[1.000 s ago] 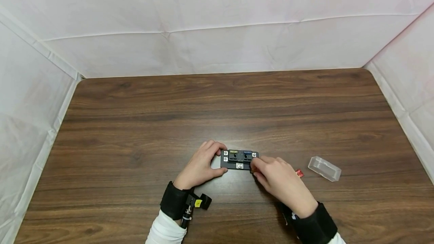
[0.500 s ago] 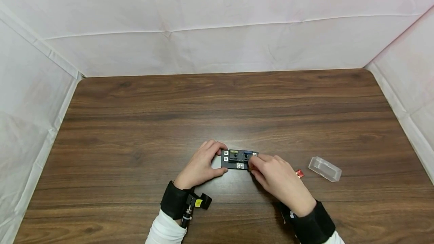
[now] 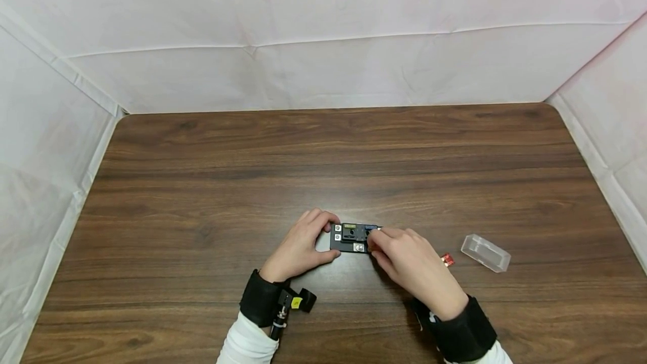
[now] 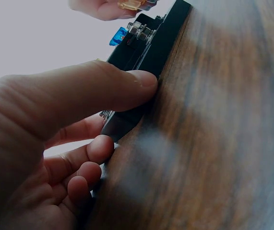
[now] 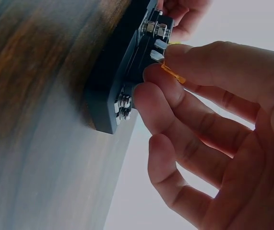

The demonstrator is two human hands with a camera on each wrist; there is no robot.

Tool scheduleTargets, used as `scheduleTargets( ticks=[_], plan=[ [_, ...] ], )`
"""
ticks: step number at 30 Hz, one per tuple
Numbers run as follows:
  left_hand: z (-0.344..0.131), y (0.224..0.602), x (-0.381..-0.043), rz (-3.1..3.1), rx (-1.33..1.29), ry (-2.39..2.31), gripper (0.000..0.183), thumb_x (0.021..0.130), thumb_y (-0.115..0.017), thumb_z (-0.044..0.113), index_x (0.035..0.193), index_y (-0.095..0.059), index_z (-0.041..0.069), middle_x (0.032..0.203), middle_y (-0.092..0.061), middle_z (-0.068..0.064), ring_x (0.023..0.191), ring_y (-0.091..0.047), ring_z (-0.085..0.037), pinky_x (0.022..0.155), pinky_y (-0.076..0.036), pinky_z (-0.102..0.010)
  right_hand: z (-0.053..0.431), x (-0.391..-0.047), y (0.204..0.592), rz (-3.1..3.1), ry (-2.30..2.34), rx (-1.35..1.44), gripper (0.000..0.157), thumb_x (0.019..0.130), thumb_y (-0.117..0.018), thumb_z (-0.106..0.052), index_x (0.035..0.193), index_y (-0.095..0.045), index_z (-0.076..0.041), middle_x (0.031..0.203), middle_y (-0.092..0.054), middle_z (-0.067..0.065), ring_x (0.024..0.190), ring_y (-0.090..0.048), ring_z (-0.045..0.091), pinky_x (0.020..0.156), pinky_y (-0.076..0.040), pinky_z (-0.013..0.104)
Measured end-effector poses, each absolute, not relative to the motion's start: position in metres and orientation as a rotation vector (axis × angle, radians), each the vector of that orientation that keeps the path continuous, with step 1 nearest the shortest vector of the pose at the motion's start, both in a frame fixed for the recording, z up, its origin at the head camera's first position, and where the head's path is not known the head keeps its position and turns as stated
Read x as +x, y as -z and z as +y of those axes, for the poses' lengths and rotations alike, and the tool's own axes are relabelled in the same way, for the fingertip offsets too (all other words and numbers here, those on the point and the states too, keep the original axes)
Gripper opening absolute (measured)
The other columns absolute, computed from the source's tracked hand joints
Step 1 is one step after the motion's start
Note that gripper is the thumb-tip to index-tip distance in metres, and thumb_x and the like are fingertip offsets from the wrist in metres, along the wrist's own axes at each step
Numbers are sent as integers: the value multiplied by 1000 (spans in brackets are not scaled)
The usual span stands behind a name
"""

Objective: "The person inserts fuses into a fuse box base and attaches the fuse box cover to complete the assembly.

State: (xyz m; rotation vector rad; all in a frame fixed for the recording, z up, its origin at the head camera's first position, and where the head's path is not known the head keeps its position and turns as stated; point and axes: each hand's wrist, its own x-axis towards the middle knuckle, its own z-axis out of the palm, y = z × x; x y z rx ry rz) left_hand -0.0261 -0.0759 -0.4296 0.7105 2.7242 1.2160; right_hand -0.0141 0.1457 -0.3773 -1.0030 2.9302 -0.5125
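Observation:
A black fuse block (image 3: 349, 239) with several metal terminals lies on the table. My left hand (image 3: 300, 249) grips its left end, thumb along the near edge and fingertips at the far side. Between thumb and fingers of my right hand (image 3: 411, 260) is a yellow-orange blade fuse (image 5: 174, 74). In the right wrist view its two metal prongs point at the block, close over its top face. My right fingers cover the block's right part in the head view. A small blue piece (image 4: 118, 36) juts from the block in the left wrist view.
A clear plastic cover (image 3: 486, 253) lies on the wooden table (image 3: 253, 173) to the right. Between it and my right hand is a small red piece (image 3: 447, 259), partly hidden by the hand. White sheets (image 3: 328, 72) enclose the table's back and sides.
My right hand has slid slightly left along the fuse block with the blade fuse, covering more of its right end. The left hand keeps its hold.

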Motion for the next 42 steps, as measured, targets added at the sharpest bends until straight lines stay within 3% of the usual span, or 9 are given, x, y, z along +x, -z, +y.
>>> scheduleTargets(
  ticks=[42],
  plan=[
    [-76, 428, -27, 2709, 694, -1212, 46, 68, -77, 19, 108, -55, 11, 89, -49, -2, 86, -41, -17, 75, -40, -36, 132, -23, 372, 2917, 572, -1026, 14, 79, -69, -12, 77, -55, -18, 68, -50, -10, 57, -43, 8, 58, -43, 31]
  ],
)
